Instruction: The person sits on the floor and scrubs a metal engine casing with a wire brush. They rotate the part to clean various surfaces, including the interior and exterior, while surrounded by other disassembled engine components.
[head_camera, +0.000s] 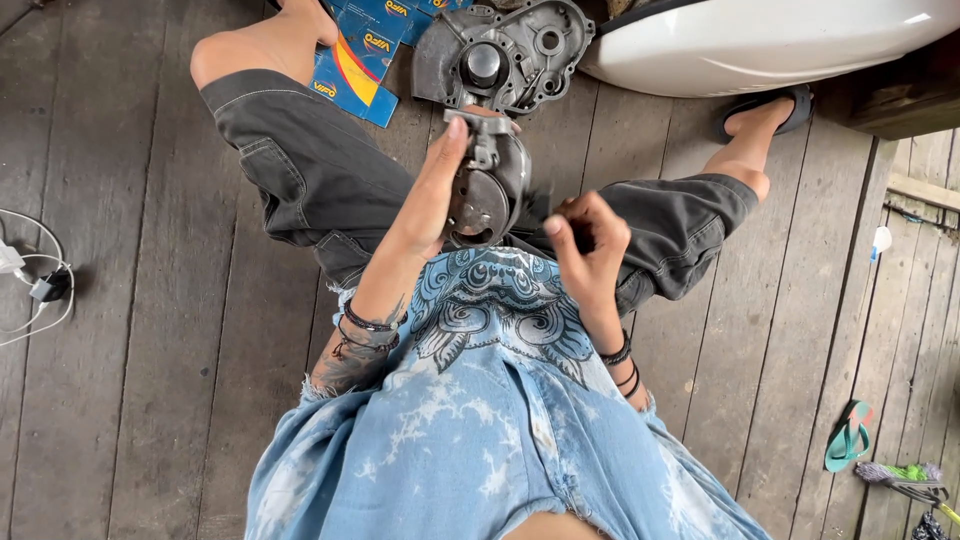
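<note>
I sit on a wooden plank floor with legs spread. My left hand (432, 195) grips a round grey metal engine part (492, 185) and holds it up over my lap, its hollow face turned toward me. My right hand (588, 245) hovers just to the right of it with fingers curled together; whether something small is pinched between them cannot be told. On the floor beyond the part lies a large grey metal engine cover (505, 52) with a round centre and several holes.
Blue and yellow cardboard packets (362, 55) lie by my left knee. A white curved body panel (760, 40) sits at the top right. A white cable with a plug (35, 285) lies at the left edge. A green flip-flop (848, 437) lies at the right.
</note>
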